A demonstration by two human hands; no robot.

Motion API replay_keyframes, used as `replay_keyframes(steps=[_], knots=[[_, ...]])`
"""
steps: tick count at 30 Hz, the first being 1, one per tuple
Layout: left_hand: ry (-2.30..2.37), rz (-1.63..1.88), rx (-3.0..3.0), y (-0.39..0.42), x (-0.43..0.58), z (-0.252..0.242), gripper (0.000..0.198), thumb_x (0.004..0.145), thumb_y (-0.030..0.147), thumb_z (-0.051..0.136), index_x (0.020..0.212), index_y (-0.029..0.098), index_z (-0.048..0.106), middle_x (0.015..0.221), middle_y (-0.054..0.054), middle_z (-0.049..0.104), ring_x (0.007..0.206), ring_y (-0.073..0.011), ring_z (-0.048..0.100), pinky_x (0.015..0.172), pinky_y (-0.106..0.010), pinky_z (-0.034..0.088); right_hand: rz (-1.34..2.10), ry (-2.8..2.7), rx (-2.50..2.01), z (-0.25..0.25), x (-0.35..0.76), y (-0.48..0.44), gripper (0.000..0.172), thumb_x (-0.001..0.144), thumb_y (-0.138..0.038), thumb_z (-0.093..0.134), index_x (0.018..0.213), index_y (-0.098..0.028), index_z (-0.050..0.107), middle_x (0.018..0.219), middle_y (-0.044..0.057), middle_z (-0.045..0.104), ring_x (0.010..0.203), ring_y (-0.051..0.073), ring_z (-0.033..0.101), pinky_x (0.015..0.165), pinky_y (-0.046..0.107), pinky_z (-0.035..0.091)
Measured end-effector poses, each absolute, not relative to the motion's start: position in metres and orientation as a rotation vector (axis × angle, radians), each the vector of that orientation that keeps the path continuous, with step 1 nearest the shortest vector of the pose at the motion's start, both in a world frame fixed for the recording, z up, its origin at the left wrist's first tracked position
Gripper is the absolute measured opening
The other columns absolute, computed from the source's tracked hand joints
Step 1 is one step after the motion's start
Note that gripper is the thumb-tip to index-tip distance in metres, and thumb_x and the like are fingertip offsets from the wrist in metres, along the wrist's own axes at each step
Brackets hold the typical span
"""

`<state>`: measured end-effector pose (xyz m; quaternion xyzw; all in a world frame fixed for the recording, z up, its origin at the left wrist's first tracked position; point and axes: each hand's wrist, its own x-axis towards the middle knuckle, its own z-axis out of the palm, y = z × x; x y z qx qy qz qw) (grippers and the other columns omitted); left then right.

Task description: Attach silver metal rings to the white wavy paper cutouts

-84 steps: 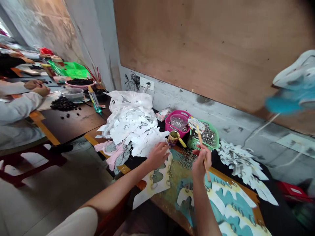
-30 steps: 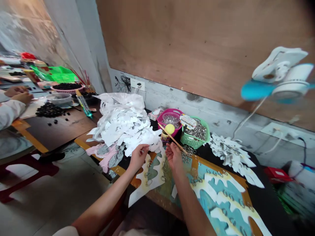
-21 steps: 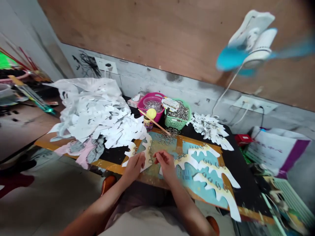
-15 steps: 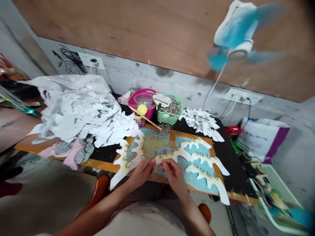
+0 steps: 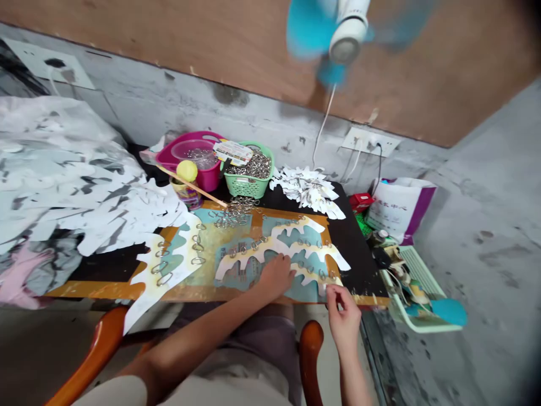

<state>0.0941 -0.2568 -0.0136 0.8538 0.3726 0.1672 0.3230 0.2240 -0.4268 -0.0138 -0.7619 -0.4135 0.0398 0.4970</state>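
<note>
My right hand (image 5: 343, 314) has its thumb and forefinger pinched on the narrow end of a jagged white cut-out (image 5: 310, 274) near the table's front edge. My left hand (image 5: 276, 276) is closed over the opposite end of that piece, back of the hand up; whatever its fingers hold is hidden. Metal rings lie along the cut-out's yellowish band. Just left of my left hand is another ringed cut-out (image 5: 230, 261). Two more, an upper cut-out (image 5: 313, 224) and a middle cut-out (image 5: 332, 252), lie behind. Further left, two larger ringed cut-outs (image 5: 158, 282) lie side by side.
Loose metal rings (image 5: 236, 211) sit before a green basket (image 5: 249, 185) full of rings and a magenta basket (image 5: 209, 177). A wooden stick (image 5: 203, 192) rests across a jar (image 5: 188, 197). White cut-outs are heaped left (image 5: 84, 192) and back right (image 5: 313, 192). A fan (image 5: 344, 42) spins above.
My view has swung right. Both hands have left the front end of the middle ringed cut-out and moved right to the lowest one, where they are now further apart.
</note>
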Motion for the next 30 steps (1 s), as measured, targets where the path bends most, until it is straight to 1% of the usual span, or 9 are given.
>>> replay_keyframes(steps=[2,4,7,10,14,19,22,26,30], knots=[[0.969,0.436,2.190,-0.256,0.100,-0.020,0.002,0.081,0.018,0.061,0.081,0.016,0.061,0.078,-0.009,0.064,0.075,-0.0259,0.062,0.068,-0.035,0.046,0.049,-1.086,-1.834,-0.014,0.231,-0.419,0.021,0.095,-0.037,0.055,0.096,-0.019,0.067,0.091,0.008,0.067,0.077,0.021,0.060,0.066,0.029,0.047],[0.947,0.446,2.135,-0.255,0.096,-0.024,0.003,0.081,0.017,0.059,0.079,0.017,0.062,0.071,-0.005,0.064,0.069,-0.0227,0.061,0.065,-0.032,0.044,0.006,-1.211,-1.806,-0.013,0.234,-0.406,0.017,0.095,-0.033,0.055,0.097,-0.020,0.067,0.093,0.008,0.068,0.085,0.023,0.060,0.076,0.033,0.048],[0.909,0.474,2.064,-0.253,0.082,-0.027,0.008,0.081,0.016,0.057,0.081,0.017,0.065,0.072,-0.003,0.067,0.067,-0.0191,0.062,0.064,-0.029,0.045,0.028,-1.367,-1.784,-0.013,0.232,-0.383,0.016,0.096,-0.027,0.052,0.100,-0.021,0.067,0.097,0.007,0.068,0.094,0.025,0.059,0.084,0.037,0.046],[0.874,0.493,1.999,-0.254,0.070,-0.029,0.022,0.082,0.014,0.052,0.092,0.018,0.070,0.085,-0.004,0.073,0.076,-0.0189,0.066,0.070,-0.029,0.050,0.117,-1.481,-1.755,-0.016,0.223,-0.362,0.018,0.095,-0.021,0.051,0.101,-0.022,0.068,0.100,0.006,0.069,0.096,0.025,0.058,0.085,0.038,0.045],[0.833,0.558,1.770,-0.257,0.062,-0.036,0.037,0.080,0.013,0.051,0.111,0.018,0.070,0.106,-0.007,0.074,0.097,-0.0224,0.069,0.087,-0.035,0.053,0.198,-1.541,-1.758,-0.023,0.212,-0.346,0.021,0.091,-0.015,0.053,0.102,-0.022,0.070,0.098,0.006,0.070,0.096,0.025,0.057,0.085,0.038,0.044],[0.839,0.626,1.598,-0.262,0.062,-0.043,0.038,0.077,0.012,0.052,0.111,0.017,0.067,0.111,-0.008,0.073,0.106,-0.0233,0.067,0.096,-0.038,0.052,0.198,-1.517,-1.812,-0.027,0.206,-0.344,0.018,0.091,-0.015,0.056,0.099,-0.021,0.071,0.096,0.005,0.072,0.094,0.026,0.058,0.086,0.040,0.041],[0.855,0.633,1.548,-0.265,0.062,-0.042,0.033,0.077,0.011,0.051,0.106,0.017,0.065,0.106,-0.008,0.073,0.103,-0.0220,0.068,0.091,-0.036,0.054,0.210,-1.513,-1.838,-0.027,0.204,-0.346,0.018,0.092,-0.017,0.057,0.098,-0.023,0.072,0.097,0.004,0.072,0.094,0.026,0.059,0.091,0.042,0.038],[0.877,0.581,1.499,-0.266,0.062,-0.038,0.028,0.080,0.014,0.052,0.107,0.019,0.056,0.094,-0.006,0.073,0.090,-0.0204,0.071,0.075,-0.031,0.055,0.251,-1.480,-1.866,-0.028,0.200,-0.347,0.018,0.093,-0.017,0.057,0.097,-0.024,0.073,0.100,0.003,0.073,0.097,0.025,0.060,0.104,0.047,0.030],[0.833,0.570,1.536,-0.268,0.056,-0.031,0.023,0.082,0.017,0.051,0.105,0.021,0.049,0.097,-0.006,0.073,0.089,-0.0203,0.069,0.074,-0.031,0.053,0.298,-1.463,-1.877,-0.028,0.201,-0.347,0.017,0.092,-0.015,0.058,0.092,-0.024,0.072,0.098,0.003,0.072,0.097,0.025,0.059,0.109,0.051,0.024]])
